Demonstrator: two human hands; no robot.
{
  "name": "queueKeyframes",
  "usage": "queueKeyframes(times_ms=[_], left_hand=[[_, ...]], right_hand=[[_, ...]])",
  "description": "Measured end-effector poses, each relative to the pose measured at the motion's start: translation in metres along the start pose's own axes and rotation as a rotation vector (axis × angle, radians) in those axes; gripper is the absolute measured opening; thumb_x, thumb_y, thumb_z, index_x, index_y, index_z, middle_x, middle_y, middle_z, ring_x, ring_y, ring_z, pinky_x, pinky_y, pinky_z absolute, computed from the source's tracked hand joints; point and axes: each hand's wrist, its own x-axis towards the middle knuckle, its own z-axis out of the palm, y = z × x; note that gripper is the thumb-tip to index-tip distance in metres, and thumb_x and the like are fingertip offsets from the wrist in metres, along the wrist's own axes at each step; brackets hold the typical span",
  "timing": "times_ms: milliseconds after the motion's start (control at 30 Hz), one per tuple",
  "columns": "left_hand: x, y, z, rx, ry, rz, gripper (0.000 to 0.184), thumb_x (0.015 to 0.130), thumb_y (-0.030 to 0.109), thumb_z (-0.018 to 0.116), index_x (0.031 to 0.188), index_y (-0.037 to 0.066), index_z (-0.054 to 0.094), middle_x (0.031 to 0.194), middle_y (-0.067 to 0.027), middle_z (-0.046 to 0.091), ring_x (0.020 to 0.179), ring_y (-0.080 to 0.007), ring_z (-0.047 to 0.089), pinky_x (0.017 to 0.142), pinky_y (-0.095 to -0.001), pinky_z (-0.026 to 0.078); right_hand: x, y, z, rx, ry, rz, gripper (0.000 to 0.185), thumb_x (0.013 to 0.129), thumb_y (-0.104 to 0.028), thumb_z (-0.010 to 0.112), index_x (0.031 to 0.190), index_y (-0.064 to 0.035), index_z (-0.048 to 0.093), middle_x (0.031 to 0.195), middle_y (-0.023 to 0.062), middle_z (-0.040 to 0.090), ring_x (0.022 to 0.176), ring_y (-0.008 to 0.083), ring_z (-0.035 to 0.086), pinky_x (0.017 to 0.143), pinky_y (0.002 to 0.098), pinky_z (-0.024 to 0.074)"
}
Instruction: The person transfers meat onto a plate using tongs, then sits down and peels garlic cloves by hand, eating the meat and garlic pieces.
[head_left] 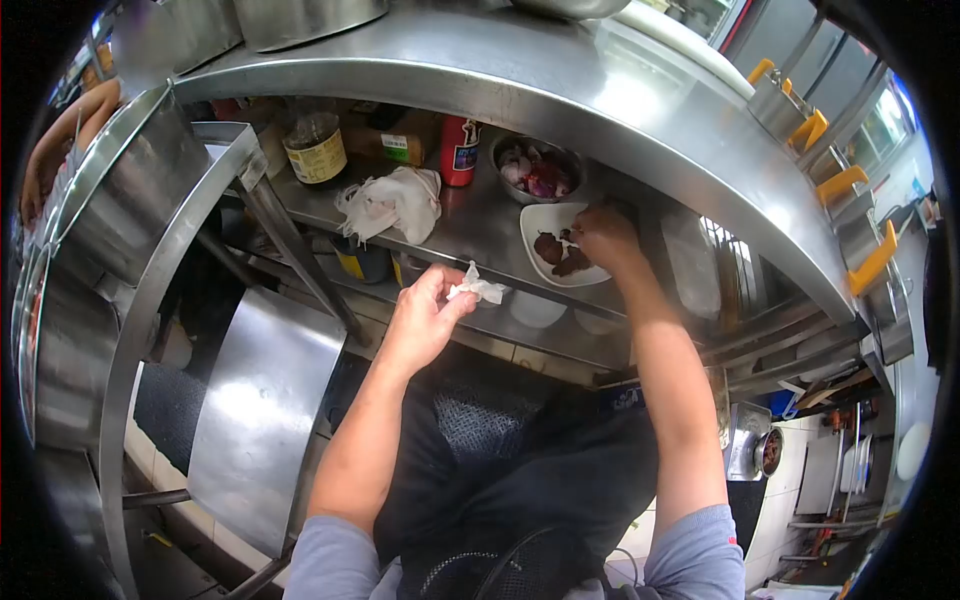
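Between the thumb and fingers of my left hand (425,310) is a crumpled white tissue (480,287), held in front of the shelf edge. My right hand (605,237) reaches into a white square dish (535,218) on the shelf. Dark brown pieces of food (549,248) lie in that dish. The right fingertips are closed at the food; what they pinch is too small to make out. Behind the dish stands a metal bowl (540,170) of purple and white pieces. A white cloth (395,203) lies bunched on the shelf to the left.
A red bottle (460,150) and a labelled jar (316,148) stand at the back of the shelf. Above runs a steel counter edge (480,85). Large steel pots (140,180) are at the left, near another person's arm (70,130). A metal stool (265,400) stands at lower left.
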Motion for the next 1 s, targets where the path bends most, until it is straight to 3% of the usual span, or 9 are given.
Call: queueKeyframes(times_ms=[233, 333, 400, 500, 633, 767, 867, 933, 1000], left_hand=[[-0.001, 0.003, -0.002, 0.175, 0.017, 0.074, 0.026, 0.100, 0.021, 0.076, 0.107, -0.001, 0.065, 0.091, -0.0049, 0.071, 0.082, -0.0106, 0.065, 0.076, -0.0279, 0.055], [0.000, -0.001, -0.001, 0.191, 0.155, 0.218, 0.034, 0.096, 0.031, 0.077, 0.104, 0.000, 0.065, 0.080, -0.0116, 0.068, 0.069, -0.0198, 0.062, 0.071, -0.0376, 0.052], [-0.004, 0.012, -0.005, 0.195, 0.139, 0.016, 0.034, 0.096, 0.031, 0.077, 0.098, 0.001, 0.061, 0.078, -0.0112, 0.065, 0.065, -0.0187, 0.056, 0.065, -0.0371, 0.049], [-0.004, 0.007, -0.003, 0.167, 0.149, 0.005, 0.034, 0.096, 0.031, 0.076, 0.097, 0.001, 0.059, 0.077, -0.0116, 0.064, 0.064, -0.0180, 0.054, 0.065, -0.0365, 0.048], [-0.003, 0.002, -0.001, 0.160, 0.128, -0.005, 0.034, 0.096, 0.030, 0.076, 0.096, 0.001, 0.059, 0.080, -0.0135, 0.066, 0.067, -0.0197, 0.059, 0.066, -0.0371, 0.049], [-0.005, 0.003, 0.006, 0.186, 0.080, 0.015, 0.033, 0.096, 0.029, 0.076, 0.097, 0.001, 0.059, 0.086, -0.0172, 0.070, 0.076, -0.0250, 0.067, 0.072, -0.0388, 0.053], [-0.006, 0.011, 0.012, 0.209, 0.047, 0.002, 0.033, 0.095, 0.028, 0.077, 0.097, 0.000, 0.059, 0.086, -0.0173, 0.070, 0.076, -0.0260, 0.068, 0.072, -0.0398, 0.053], [-0.007, 0.011, 0.015, 0.232, 0.009, 0.019, 0.033, 0.096, 0.025, 0.079, 0.094, 0.001, 0.056, 0.081, -0.0044, 0.063, 0.076, -0.0086, 0.058, 0.068, -0.0295, 0.051], [-0.008, 0.008, 0.019, 0.236, 0.004, 0.026, 0.033, 0.096, 0.025, 0.079, 0.094, 0.001, 0.056, 0.081, -0.0041, 0.063, 0.075, -0.0085, 0.058, 0.067, -0.0295, 0.051]], right_hand=[[0.000, -0.017, -0.009, 0.055, -0.063, 0.047, 0.029, 0.093, -0.026, 0.070, 0.113, -0.0057, 0.075, 0.126, 0.0180, 0.069, 0.120, 0.0379, 0.067, 0.100, 0.0480, 0.0576], [-0.004, -0.020, -0.009, 0.116, 0.003, 0.064, 0.027, 0.093, -0.025, 0.069, 0.111, -0.0047, 0.073, 0.125, 0.0185, 0.069, 0.119, 0.0384, 0.066, 0.100, 0.0496, 0.0573], [-0.010, -0.023, -0.009, 0.161, 0.061, 0.074, 0.027, 0.093, -0.025, 0.068, 0.110, -0.0039, 0.072, 0.125, 0.0191, 0.069, 0.120, 0.0387, 0.066, 0.099, 0.0513, 0.0573], [-0.024, -0.025, -0.020, 0.324, 0.189, 0.046, 0.022, 0.093, -0.021, 0.071, 0.105, -0.0018, 0.069, 0.114, 0.0192, 0.072, 0.109, 0.0375, 0.070, 0.089, 0.0472, 0.0585], [-0.087, -0.059, -0.069, 1.056, 0.235, 0.146, 0.026, 0.089, -0.011, 0.081, 0.109, -0.0001, 0.069, 0.087, 0.0099, 0.073, 0.077, 0.0164, 0.067, 0.071, 0.0305, 0.0531], [-0.146, -0.081, -0.110, 1.216, 0.396, -0.219, 0.018, 0.089, -0.004, 0.077, 0.106, -0.0023, 0.073, 0.092, 0.0074, 0.075, 0.074, 0.0109, 0.063, 0.067, 0.0285, 0.0522], [-0.196, -0.104, -0.164, 1.206, 0.613, -0.535, 0.009, 0.086, -0.002, 0.077, 0.094, -0.0045, 0.076, 0.096, 0.0102, 0.076, 0.078, 0.0167, 0.068, 0.067, 0.0308, 0.0535], [-0.220, -0.099, -0.195, 1.219, 0.555, -0.871, 0.004, 0.087, -0.004, 0.074, 0.090, -0.0036, 0.077, 0.098, 0.0136, 0.077, 0.080, 0.0229, 0.071, 0.069, 0.0330, 0.0552], [-0.239, -0.092, -0.206, 1.257, 0.497, -1.118, 0.003, 0.088, -0.004, 0.077, 0.091, -0.0029, 0.077, 0.099, 0.0159, 0.077, 0.079, 0.0241, 0.070, 0.068, 0.0326, 0.0544]])
